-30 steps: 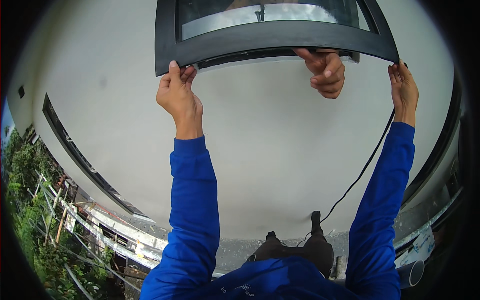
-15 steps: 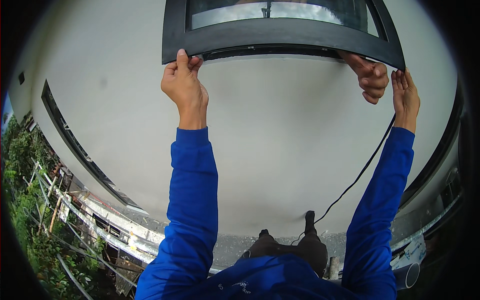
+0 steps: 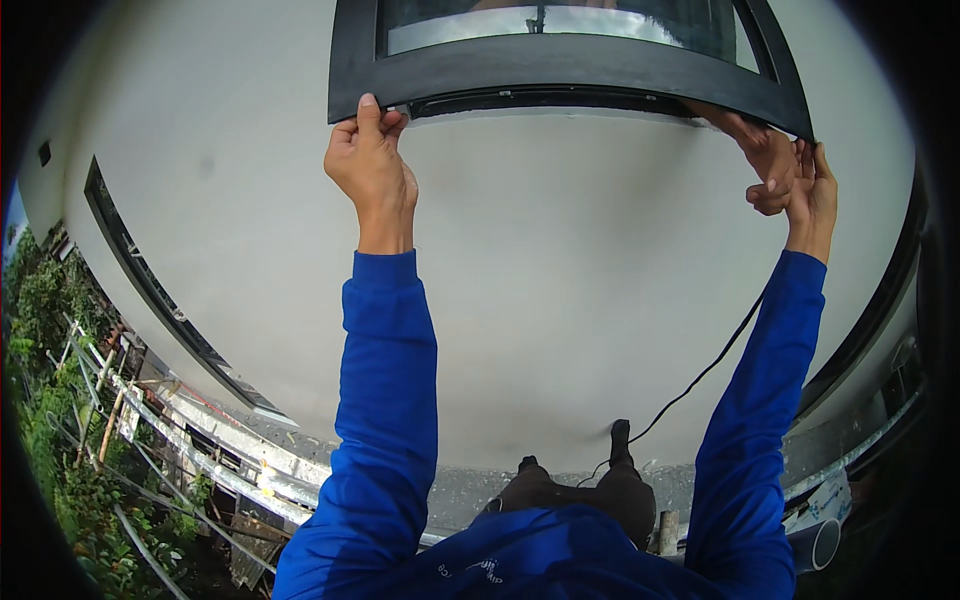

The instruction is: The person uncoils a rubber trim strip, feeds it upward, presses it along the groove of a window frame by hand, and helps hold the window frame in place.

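Note:
A dark grey window sash (image 3: 575, 62) with a glass pane is at the top, tilted outward from its opening. My left hand (image 3: 372, 165) grips its lower left corner, thumb on the front face and fingers curled beneath. At the lower right corner, my right hand (image 3: 815, 200) holds the sash edge with its fingertips, partly hidden by another hand. That other hand (image 3: 768, 165), a co-worker's, reaches out from under the sash and overlaps my right hand; its arm is mostly hidden behind the frame.
The pale wall (image 3: 560, 280) fills the middle. A black cable (image 3: 700, 378) runs down from near my right forearm to the ledge (image 3: 455, 490) by my feet. Scaffold poles (image 3: 215, 475) and greenery stand at lower left, and a pipe end (image 3: 822, 545) at lower right.
The co-worker's hand has moved right and its fingers have uncurled somewhat, now overlapping my right hand. My hands keep their places on the sash, which has barely shifted.

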The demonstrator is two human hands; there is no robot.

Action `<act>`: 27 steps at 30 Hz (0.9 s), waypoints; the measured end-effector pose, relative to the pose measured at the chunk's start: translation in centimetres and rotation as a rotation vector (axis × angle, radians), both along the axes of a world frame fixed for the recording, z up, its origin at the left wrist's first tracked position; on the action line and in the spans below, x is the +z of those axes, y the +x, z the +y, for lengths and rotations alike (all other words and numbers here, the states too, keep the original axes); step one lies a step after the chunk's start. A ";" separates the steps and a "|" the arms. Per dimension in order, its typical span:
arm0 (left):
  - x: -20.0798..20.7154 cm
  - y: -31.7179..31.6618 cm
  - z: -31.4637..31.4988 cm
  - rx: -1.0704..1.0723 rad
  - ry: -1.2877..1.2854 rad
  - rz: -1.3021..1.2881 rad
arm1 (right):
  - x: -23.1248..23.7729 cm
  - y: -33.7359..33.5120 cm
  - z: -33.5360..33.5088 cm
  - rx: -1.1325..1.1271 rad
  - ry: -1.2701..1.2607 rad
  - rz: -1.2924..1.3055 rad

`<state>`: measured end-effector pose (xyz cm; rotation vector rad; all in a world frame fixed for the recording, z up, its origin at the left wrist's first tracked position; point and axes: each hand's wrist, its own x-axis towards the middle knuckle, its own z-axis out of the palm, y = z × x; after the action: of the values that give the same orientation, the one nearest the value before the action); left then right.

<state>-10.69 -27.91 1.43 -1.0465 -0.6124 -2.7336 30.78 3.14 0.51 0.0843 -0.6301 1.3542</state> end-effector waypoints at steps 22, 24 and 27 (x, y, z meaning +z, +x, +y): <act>0.9 2.7 -1.4 -0.250 -0.101 -0.067 | 0.7 -0.4 -3.0 -0.155 -0.016 -0.224; 0.9 2.5 -2.0 -0.299 -0.103 -0.063 | 0.8 -0.8 -3.7 -0.130 -0.018 -0.231; 0.7 2.3 -2.3 -0.373 -0.106 -0.058 | 0.8 -1.0 -4.3 -0.120 0.038 -0.206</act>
<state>-8.34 -30.25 2.16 -1.2178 -0.6330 -3.0890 29.82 -1.18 1.31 -0.0625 -0.8218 1.2442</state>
